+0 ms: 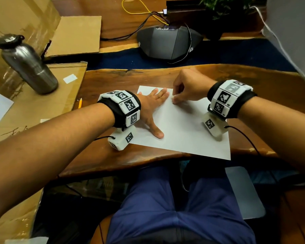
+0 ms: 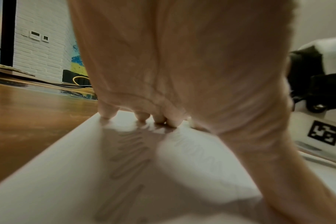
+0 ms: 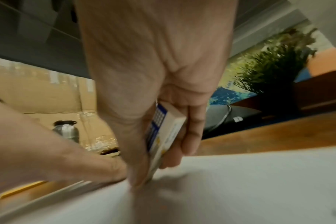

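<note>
Paper: white sheet point(image 1: 183, 131) lies flat on the surface point(image 1: 113, 81), its near right corner jutting over the edge.
Left hand: hand point(image 1: 153, 104) palm down on the sheet's far left part, fingers straight and spread, pinning it.
Right hand: hand point(image 1: 188, 87) with thumb and fingers clamped on an eraser point(image 3: 163, 133), whose lower end meets the sheet just beside the left fingertips.
Marks: faint scribbles point(image 2: 128, 159) run under the left palm.
Crease risk: a hard rub toward the pinned hand would likely buckle the sheet between eraser and fingers.
Tear risk: heavy pressure on the eraser's narrow end could scuff through thin paper.
Slip risk: only the far left is held, so a stroke away from that hand may swing the overhanging corner off the edge.
Smudge risk: the palm resting on the scribbles could smear them.
Bystanders: pencil point(image 1: 80, 103) and bottle point(image 1: 28, 64) sit well apart at left, unlikely to be knocked.
</note>
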`<state>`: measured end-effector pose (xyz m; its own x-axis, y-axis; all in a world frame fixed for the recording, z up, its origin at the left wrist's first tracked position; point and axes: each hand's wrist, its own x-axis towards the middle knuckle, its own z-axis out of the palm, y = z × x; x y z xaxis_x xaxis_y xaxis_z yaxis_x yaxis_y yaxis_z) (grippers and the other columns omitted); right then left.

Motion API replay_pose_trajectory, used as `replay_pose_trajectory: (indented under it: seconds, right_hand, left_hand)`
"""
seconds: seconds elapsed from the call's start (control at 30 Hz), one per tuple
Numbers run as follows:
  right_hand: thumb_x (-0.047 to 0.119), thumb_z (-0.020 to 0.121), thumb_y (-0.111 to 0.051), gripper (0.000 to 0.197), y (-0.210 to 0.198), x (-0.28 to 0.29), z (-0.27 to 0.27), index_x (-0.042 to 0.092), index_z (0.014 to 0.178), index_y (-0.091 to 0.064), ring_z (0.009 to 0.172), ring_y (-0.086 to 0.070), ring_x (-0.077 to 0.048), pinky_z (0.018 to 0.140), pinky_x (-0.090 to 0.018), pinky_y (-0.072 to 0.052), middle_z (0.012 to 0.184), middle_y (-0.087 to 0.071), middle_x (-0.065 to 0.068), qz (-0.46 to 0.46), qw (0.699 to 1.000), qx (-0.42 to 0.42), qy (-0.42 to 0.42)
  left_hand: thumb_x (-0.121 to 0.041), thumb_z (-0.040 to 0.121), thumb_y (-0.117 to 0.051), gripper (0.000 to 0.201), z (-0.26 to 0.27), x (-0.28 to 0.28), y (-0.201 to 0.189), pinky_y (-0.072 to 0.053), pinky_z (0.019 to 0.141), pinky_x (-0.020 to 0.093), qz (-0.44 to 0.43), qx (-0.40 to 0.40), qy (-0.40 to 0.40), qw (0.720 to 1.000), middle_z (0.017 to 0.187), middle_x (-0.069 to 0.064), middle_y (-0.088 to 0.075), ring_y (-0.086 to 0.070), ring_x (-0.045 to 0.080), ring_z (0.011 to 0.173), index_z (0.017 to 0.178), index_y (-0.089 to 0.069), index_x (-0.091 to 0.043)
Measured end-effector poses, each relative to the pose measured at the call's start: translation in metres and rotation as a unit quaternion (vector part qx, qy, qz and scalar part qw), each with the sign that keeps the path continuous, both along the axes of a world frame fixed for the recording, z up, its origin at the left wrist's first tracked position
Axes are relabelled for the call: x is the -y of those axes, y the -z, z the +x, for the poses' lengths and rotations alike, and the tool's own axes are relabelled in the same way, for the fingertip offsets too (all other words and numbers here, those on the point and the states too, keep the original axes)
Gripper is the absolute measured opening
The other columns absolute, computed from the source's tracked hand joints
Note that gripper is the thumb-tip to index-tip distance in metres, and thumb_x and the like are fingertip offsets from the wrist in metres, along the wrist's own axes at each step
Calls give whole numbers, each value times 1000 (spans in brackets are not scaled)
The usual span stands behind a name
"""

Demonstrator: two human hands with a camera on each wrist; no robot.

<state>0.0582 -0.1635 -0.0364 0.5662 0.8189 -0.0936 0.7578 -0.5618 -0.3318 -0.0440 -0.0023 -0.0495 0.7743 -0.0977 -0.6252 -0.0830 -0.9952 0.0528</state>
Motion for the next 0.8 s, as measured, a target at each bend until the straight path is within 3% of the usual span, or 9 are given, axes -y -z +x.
replay_pose_trajectory:
  seconds: [0.13, 0.23, 0.37, 0.5, 0.6, 0.73, 0.8]
  right_hand:
    - [31, 74, -87, 12, -13, 1, -6, 23, 76, -79, 62, -67, -5, 58, -18, -50, 70, -74, 9, -113, 989, -66, -70]
    - [30, 73, -88, 15, -12, -6, 8, 20, 80, -81, 65, -65, -5, 57, -11, -46, 74, -75, 6, -61, 997, -31, -21]
    - [28, 74, -86, 17, -3, -8, 15, 13, 79, -80, 82, -66, -17, 60, -16, -40, 74, -72, 1, 25, 998, 47, 36]
    - [34, 73, -87, 16, -8, 2, 7, 22, 75, -78, 70, -68, -9, 62, -24, -54, 70, -73, 9, -56, 997, -38, -24]
    - [34, 74, -87, 14, -13, 6, 6, 23, 77, -79, 68, -69, -6, 62, -18, -53, 74, -75, 10, -109, 989, -88, -55]
    - [27, 73, -88, 15, -8, -4, 17, 16, 78, -79, 75, -69, -14, 61, -18, -50, 72, -73, 4, -10, 1000, 10, -2]
    - [26, 71, -89, 17, -5, -4, 19, 14, 78, -79, 75, -69, -16, 61, -19, -50, 72, -72, 3, 21, 999, 19, 19]
  left_hand:
    - [-75, 56, -77, 151, -1, 2, -2, 5, 119, 59, 5, -5, 2, 1000, 157, -9, 36, 29, 14, 146, 150, 30, -27]
    - [-74, 57, -78, 150, -1, 4, -3, 4, 119, 60, 9, -1, 5, 1000, 157, -9, 35, 28, 15, 146, 150, 30, -26]
    - [-73, 57, -79, 150, -2, 6, -4, 4, 119, 59, 13, -5, 1, 1000, 158, -9, 35, 27, 15, 147, 150, 30, -27]
    - [-73, 56, -79, 151, 0, 3, -3, 5, 119, 59, 9, -5, -1, 1000, 157, -9, 35, 28, 16, 146, 150, 30, -28]
    - [-74, 56, -79, 151, 1, 3, -2, 4, 119, 59, 11, -7, 1, 1000, 157, -9, 35, 27, 16, 147, 150, 30, -29]
    - [-72, 57, -79, 150, -1, 3, -4, 4, 119, 59, 9, -6, 2, 1000, 158, -9, 35, 28, 16, 147, 150, 30, -28]
    - [-72, 57, -79, 150, -1, 4, -3, 4, 119, 60, 9, -6, 2, 1000, 157, -9, 35, 28, 16, 146, 150, 30, -28]
